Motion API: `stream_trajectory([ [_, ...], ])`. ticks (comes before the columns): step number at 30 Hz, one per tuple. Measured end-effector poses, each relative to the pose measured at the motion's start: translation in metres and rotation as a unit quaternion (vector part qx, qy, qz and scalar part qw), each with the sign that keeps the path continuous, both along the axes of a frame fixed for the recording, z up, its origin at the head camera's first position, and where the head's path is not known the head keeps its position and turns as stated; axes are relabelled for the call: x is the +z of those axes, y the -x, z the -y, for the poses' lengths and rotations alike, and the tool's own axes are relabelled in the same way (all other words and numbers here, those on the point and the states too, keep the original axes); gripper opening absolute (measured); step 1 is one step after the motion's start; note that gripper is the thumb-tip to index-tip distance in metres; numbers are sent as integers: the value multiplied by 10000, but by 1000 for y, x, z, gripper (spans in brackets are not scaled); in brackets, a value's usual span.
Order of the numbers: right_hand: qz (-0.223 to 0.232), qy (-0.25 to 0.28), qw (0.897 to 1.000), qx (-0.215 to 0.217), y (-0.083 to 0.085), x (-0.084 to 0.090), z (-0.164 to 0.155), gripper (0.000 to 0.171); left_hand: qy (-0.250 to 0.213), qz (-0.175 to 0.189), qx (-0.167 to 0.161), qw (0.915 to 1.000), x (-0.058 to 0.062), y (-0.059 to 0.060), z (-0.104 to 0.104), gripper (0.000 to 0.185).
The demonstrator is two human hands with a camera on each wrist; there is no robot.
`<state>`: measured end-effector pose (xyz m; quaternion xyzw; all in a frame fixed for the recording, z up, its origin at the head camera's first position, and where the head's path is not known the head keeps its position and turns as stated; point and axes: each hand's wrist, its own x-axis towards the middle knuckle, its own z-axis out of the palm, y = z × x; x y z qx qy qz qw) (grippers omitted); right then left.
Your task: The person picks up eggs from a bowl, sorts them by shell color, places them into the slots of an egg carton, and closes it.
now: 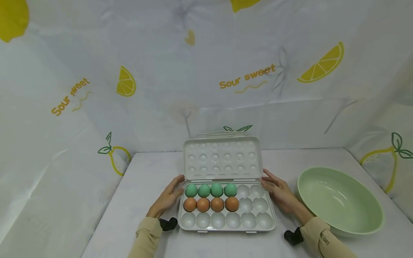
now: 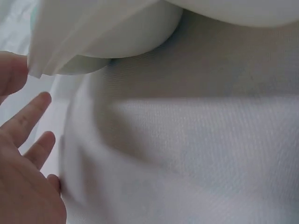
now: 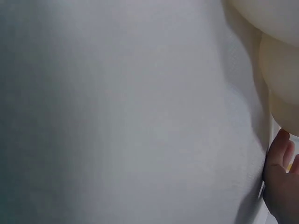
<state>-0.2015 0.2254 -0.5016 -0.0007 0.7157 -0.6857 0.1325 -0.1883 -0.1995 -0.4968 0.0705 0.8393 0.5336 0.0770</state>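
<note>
A white plastic egg box (image 1: 217, 220) lies with its lid (image 1: 222, 161) raised at the back. Green eggs (image 1: 204, 190) fill the left part of its back row, with brown eggs (image 1: 217, 204) in the row in front. The front row and the right-hand cups hold nothing. At the box's left side is my left hand (image 1: 167, 197); its thumb meets the rim and its fingers spread loosely in the left wrist view. My right hand (image 1: 284, 195) touches the right side near the hinge, fingers extended. In the right wrist view the box's underside hides part of it.
A large pale green basin (image 1: 338, 200) stands on the right of the white table (image 1: 145, 179), close to my right forearm. Behind and beside the table hangs a white lemon-print cloth (image 1: 167, 89).
</note>
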Motion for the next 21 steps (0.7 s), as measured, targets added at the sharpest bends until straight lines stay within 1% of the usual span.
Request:
stream_trajectory([
  [2, -66, 82, 9998, -187, -1, -1, 0, 69, -56, -50, -16, 10000, 0, 0, 0, 53],
  [5, -50, 251, 9993, -284, -3, -2, 0, 67, -151, -87, -42, 9998, 0, 1, 1, 50],
  [8, 189, 543, 9980, -263, -3, 1, 0, 68, -208, -129, -53, 9997, 0, 2, 2, 47],
  [11, 530, 811, 9953, -60, 1, 10, 2, 79, -299, -185, -12, 9994, 0, 1, 3, 46],
  [12, 642, 836, 9944, -7, 3, 14, 3, 84, -320, -202, 5, 9993, 0, 1, 3, 45],
  [16, 920, 824, 9922, 162, 8, 28, 6, 93, -303, -211, 36, 9993, -1, 1, 2, 44],
  [19, 1069, 780, 9912, 9, 11, 33, 8, 94, -255, -247, 21, 9994, -1, 0, 2, 43],
  [21, 1157, 764, 9903, -103, 12, 32, 9, 95, -220, -319, 24, 9992, -1, 1, 2, 42],
])
